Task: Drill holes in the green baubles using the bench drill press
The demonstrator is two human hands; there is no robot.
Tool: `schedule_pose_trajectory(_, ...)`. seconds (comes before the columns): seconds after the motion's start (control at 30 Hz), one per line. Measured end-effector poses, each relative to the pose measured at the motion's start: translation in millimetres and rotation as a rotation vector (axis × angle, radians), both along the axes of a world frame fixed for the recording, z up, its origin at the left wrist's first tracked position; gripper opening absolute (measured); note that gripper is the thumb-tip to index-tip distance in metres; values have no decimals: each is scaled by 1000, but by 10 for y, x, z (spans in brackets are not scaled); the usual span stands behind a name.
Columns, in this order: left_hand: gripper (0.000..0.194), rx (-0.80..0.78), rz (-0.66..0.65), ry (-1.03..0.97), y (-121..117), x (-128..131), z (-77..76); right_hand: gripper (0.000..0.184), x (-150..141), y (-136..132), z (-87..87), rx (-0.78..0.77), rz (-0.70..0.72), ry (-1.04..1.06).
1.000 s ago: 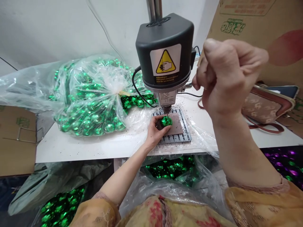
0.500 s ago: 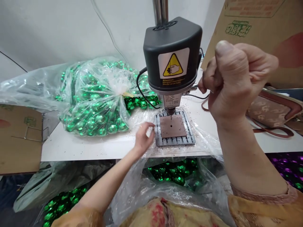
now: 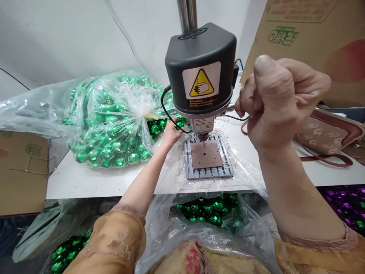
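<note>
My right hand [image 3: 275,102] is closed in a fist round the lever [image 3: 229,108] at the side of a black bench drill press [image 3: 201,68]; the fingers mostly hide the lever. Past the machine's left side reaches my left hand [image 3: 172,134], its fingers curled at a green faceted ball [image 3: 179,123] beside the bagged pile. Below the chuck [image 3: 203,136], the thin bit points down over a brown square block [image 3: 209,161] with a small dark hole. That block lies on the slotted grey base plate [image 3: 189,173], strewn with dark shavings.
A tied clear bag [image 3: 111,114] of green faceted balls fills the table's left. More green balls [image 3: 211,209] lie in plastic at my lap. A cardboard box [image 3: 308,42] and a patterned bag [image 3: 333,131] stand right. A black cable [image 3: 165,110] loops beside the machine.
My left hand has moved from the base plate's left edge, away from me, to the green balls behind. My right hand keeps its hold on the lever. The view has shifted slightly.
</note>
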State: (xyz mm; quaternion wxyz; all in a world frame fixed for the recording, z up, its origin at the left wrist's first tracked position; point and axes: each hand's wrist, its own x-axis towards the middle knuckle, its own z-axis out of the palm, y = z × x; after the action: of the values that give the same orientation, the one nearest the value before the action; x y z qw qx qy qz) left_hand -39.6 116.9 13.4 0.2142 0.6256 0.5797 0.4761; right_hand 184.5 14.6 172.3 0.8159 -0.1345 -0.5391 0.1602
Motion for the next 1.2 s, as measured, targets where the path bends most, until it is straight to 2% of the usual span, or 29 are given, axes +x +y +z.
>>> schedule_pose_trajectory(0.1, 37, -202, 43, -329, -335, -121, 87, 48, -5, -4, 3, 8, 15, 3)
schedule_pose_trajectory(0.2, 45, -344, -17, -625, -792, -125, 143, 49, -17, -13, 4, -2, 15, 0)
schedule_pose_trajectory(0.3, 49, -342, -109, -649, -1151, 18, 122, 50, -31, -14, 2, 0, 29, 15)
schedule_pose_trajectory(0.37, 51, -310, -166, -599, -1253, 146, 74, 49, -33, -5, -4, -7, 33, 24)
schedule_pose_trajectory(0.5, 49, -253, -251, -443, -1199, 331, -32, 52, -18, 11, -13, -12, 12, 6)
schedule_pose_trajectory(0.7, 47, -194, -266, -242, -1102, 402, -102, 53, -6, -11, -18, -44, -3, -29)
schedule_pose_trajectory(0.9, 55, -123, -236, -155, -1133, 463, -179, 56, -6, -3, -53, -151, -169, -127)
schedule_pose_trajectory(1.07, 54, -79, -317, -120, -1203, 545, -208, 56, -8, -5, -55, -75, -87, -70)
schedule_pose_trajectory(1.2, 54, -93, -386, -168, -1258, 608, -200, 58, -5, -37, -39, -159, -136, -101)
